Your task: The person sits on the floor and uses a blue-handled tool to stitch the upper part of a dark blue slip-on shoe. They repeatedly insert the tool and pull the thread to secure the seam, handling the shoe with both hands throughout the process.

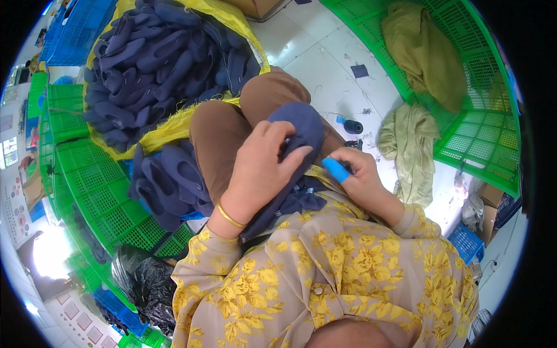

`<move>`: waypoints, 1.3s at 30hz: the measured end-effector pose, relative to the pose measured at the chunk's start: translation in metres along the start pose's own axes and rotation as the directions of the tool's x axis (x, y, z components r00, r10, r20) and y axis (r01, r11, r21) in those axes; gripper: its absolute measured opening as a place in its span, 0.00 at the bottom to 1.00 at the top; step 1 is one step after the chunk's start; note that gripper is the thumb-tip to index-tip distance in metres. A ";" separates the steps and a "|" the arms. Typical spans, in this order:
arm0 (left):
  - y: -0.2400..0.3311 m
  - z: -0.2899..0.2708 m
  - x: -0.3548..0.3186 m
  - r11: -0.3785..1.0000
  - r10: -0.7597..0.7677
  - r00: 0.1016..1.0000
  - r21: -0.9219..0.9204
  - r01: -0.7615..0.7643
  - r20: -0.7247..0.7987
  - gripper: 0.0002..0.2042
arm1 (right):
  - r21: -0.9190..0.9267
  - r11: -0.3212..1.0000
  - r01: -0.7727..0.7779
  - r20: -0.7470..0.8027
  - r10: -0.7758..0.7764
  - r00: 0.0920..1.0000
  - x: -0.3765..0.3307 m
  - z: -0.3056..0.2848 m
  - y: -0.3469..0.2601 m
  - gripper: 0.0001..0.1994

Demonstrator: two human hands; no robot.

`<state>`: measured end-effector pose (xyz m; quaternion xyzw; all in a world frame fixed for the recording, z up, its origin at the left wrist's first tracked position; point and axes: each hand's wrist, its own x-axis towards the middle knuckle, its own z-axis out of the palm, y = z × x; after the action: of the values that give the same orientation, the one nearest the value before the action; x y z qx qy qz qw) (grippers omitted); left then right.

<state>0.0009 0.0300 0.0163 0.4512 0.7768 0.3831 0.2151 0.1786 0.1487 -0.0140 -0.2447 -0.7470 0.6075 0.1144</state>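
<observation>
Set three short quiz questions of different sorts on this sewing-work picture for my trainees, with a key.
1. True or false: the left hand lies on the navy fabric piece.
2. What covers a finger of the right hand? A) red tape B) blue finger cover C) metal ring
3. What colour is the sack holding the heap of navy pieces?

Key: 1 true; 2 B; 3 yellow.

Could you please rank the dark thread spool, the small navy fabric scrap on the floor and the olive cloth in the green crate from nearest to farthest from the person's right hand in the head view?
1. Dark thread spool, on the floor just above the right hand.
2. Small navy fabric scrap, farther up the white floor.
3. Olive cloth, in the green crate at upper right.
</observation>
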 end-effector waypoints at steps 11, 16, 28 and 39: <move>-0.018 -0.008 -0.002 0.773 -0.364 0.923 -0.512 0.374 0.124 0.08 | 0.025 0.951 -0.308 -0.122 0.309 0.943 0.017 -0.049 0.020 0.09; -0.018 -0.009 0.000 0.667 -0.411 0.897 -0.618 0.415 0.159 0.08 | -0.012 0.979 -0.205 0.108 0.205 0.973 0.034 -0.021 -0.040 0.08; -0.021 -0.010 0.000 0.664 -0.381 0.902 -0.620 0.419 0.202 0.09 | -0.230 0.967 -0.108 0.279 0.172 0.945 0.055 -0.010 -0.048 0.09; -0.021 -0.008 0.002 0.651 -0.393 0.902 -0.640 0.409 0.177 0.08 | -0.232 0.966 -0.116 0.249 0.175 0.953 0.056 -0.013 -0.059 0.08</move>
<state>-0.0163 0.0220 0.0047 0.1664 0.6666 0.5713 0.4489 0.1232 0.1799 0.0384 -0.2262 -0.7966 0.5574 -0.0597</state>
